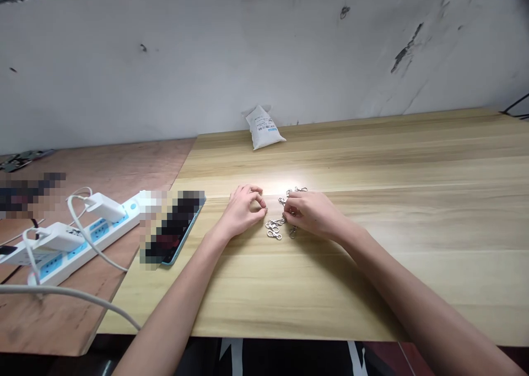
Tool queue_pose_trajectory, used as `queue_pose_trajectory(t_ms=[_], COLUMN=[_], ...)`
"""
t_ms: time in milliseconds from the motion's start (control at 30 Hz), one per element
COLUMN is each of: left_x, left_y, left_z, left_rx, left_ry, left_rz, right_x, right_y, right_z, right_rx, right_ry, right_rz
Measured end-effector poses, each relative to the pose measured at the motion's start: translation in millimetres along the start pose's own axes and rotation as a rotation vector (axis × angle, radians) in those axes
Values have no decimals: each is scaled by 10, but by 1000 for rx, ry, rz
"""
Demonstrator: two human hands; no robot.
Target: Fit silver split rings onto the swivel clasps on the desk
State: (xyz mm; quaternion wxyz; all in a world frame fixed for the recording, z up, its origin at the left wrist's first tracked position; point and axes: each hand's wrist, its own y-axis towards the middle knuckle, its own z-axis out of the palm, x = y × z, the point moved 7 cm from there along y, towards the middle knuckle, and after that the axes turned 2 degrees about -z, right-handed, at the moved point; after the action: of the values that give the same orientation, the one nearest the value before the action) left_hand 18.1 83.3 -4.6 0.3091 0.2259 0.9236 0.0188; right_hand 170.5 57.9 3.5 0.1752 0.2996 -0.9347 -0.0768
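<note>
Small silver metal clips [273, 229] lie right of the flat blue-edged phone [178, 230]. Nearer it, the left hand [243, 210] pinches a tiny shiny bit [266, 209]; the right hand [308, 211] curls over clips, and I can't tell what it holds.

Scuffed pale wall [185, 73] behind; light wood-grain tabletop [413, 199], soft glare [285, 176] mid-surface; reddish-brown tabletop [136, 164] adjoining left.

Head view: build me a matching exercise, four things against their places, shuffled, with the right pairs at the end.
Things
1. Metal clasps
2. Phone
3. White packet
4. Power strip

Places
A. Near the wall
B. Beside the right hand
C. On the brown tabletop
D. On the pale tabletop, left of the left forearm

Pairs: 1-B; 2-D; 3-A; 4-C
</note>
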Motion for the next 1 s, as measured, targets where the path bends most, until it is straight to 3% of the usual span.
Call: queue_pose_trajectory(t_ms=[167, 333, 467, 667, 1000], left_x=[-107, -138, -179, -216, -121], left_y=[-16, -28, -32, -35, -52], left_z=[-68, -151, -136, -120, -177], left_rx=[-59, -155, -143, -112, -250], left_ry=[-23, -117, -167, -197, -237], left_rz=[89, 95, 143, 151, 93], right_x=[-18, -52, -52, -60, -76], right_y=[10, 10, 18, 24, 21], right_z=[-31, -46, -31, -88, 3], right_rx=[-72, -141, -178, -281, -221], right_ry=[96, 433, 656, 685, 998], right_rz=[62, 144, 140, 119, 209])
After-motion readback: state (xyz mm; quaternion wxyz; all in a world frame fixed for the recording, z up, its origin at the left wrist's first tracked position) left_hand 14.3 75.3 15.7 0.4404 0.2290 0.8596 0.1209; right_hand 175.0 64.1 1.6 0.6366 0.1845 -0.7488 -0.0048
